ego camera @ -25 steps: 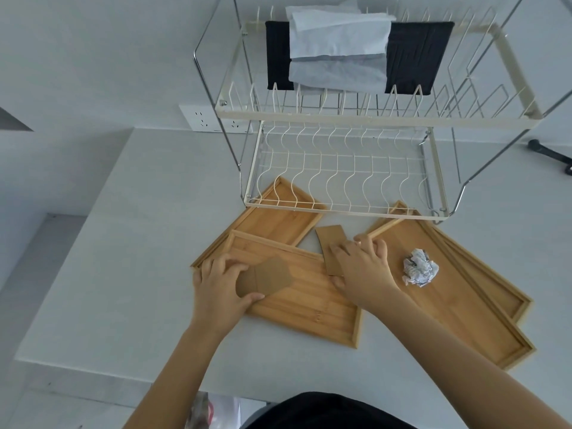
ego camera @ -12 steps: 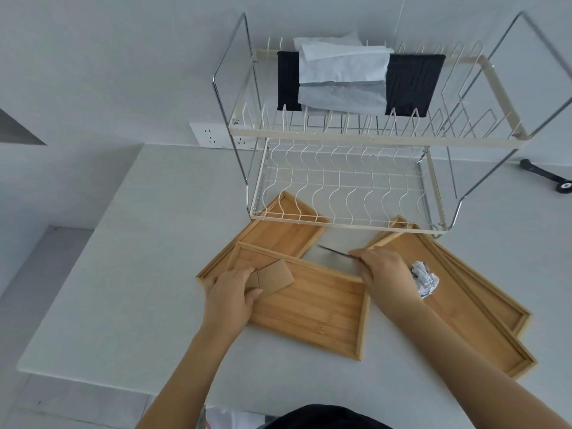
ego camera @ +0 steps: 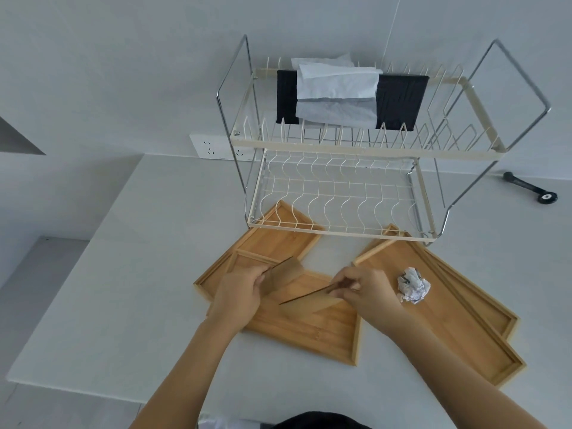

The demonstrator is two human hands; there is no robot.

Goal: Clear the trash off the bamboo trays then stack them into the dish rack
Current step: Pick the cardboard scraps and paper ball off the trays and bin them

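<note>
Several bamboo trays lie on the white counter in front of the dish rack [ego camera: 340, 230]. My left hand [ego camera: 240, 294] grips a brown cardboard piece [ego camera: 283, 274] above the nearest tray [ego camera: 325, 332]. My right hand [ego camera: 368, 292] pinches a second cardboard piece [ego camera: 305, 297], seen edge-on and raised over the same tray. A crumpled white paper ball [ego camera: 413, 285] rests on the right tray [ego camera: 458, 320]. Another tray [ego camera: 278, 239] pokes under the rack's lower shelf at the left, and one more tray's edge [ego camera: 495, 314] shows under the right one.
The two-tier wire rack holds a black cloth [ego camera: 399, 103] and white paper [ego camera: 337, 88] on its upper shelf. A black tool [ego camera: 529, 188] lies at the back right. A wall socket [ego camera: 210, 147] sits behind the rack. The counter's edge [ego camera: 77, 388] runs near me at the left.
My right hand picked the second cardboard piece up from between the trays and carried it left over the nearest tray. My left hand lifted its cardboard piece slightly.
</note>
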